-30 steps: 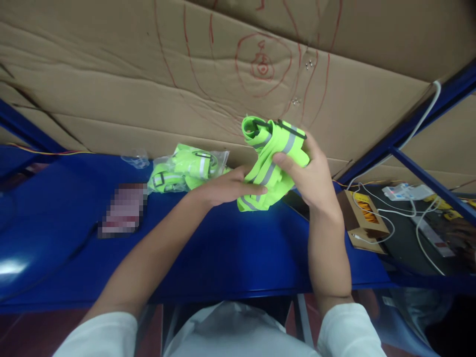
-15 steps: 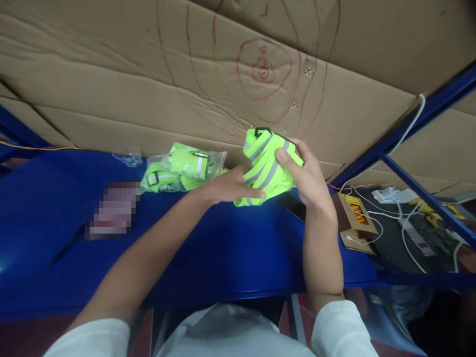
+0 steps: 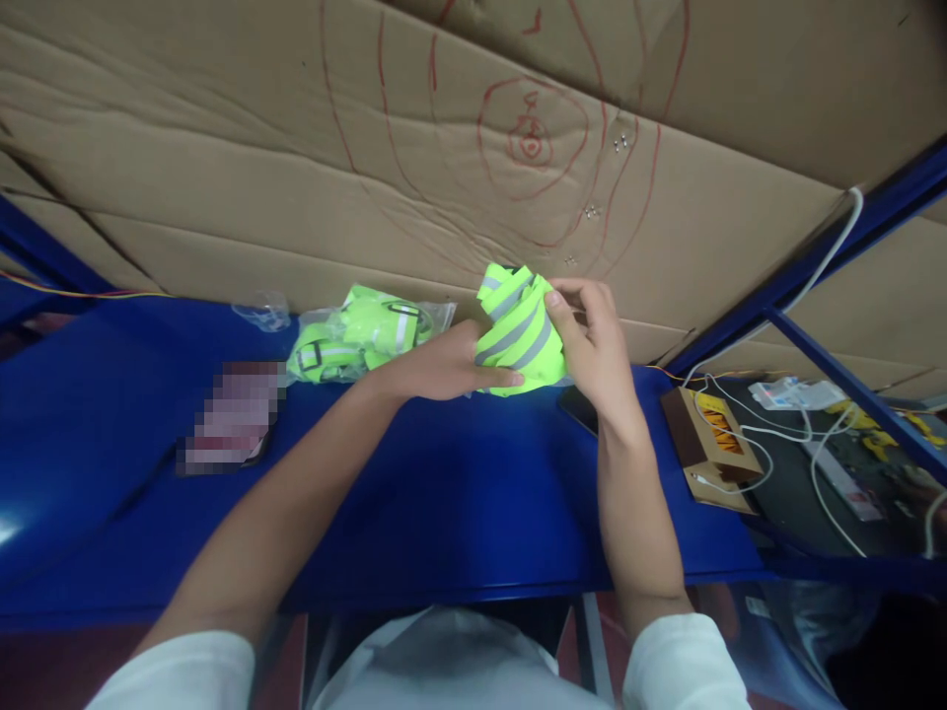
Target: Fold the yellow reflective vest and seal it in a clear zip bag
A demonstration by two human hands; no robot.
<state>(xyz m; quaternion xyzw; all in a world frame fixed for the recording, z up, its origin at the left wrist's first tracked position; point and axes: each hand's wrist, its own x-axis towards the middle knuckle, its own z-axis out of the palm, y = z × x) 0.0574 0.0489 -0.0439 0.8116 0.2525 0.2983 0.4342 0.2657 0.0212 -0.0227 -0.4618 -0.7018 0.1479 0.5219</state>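
Observation:
Between my hands, above the back of the blue table [image 3: 444, 513], is a folded bundle of neon-yellow reflective strap [image 3: 522, 335] with grey stripes. My left hand [image 3: 444, 365] grips its lower left, thumb across the front and the other fingers hidden behind. My right hand [image 3: 596, 340] is closed on its right edge, thumb in front. Just left of my left hand, a clear plastic bag [image 3: 362, 335] holds more neon-yellow strap with black buckles. A dark phone-like object [image 3: 579, 409] lies partly under my right wrist.
A blurred-out flat device [image 3: 233, 414] with a dark cable lies left. An open cardboard box [image 3: 710, 444] stands right, beside white cables and a dark surface with clutter. Crumpled clear plastic [image 3: 262, 311] lies at the back. Cardboard [image 3: 222, 177] with red rings forms the back wall.
My right hand has shifted slightly left and turned the strap bundle; the black buckle at its top is now mostly hidden. The view has shifted a little.

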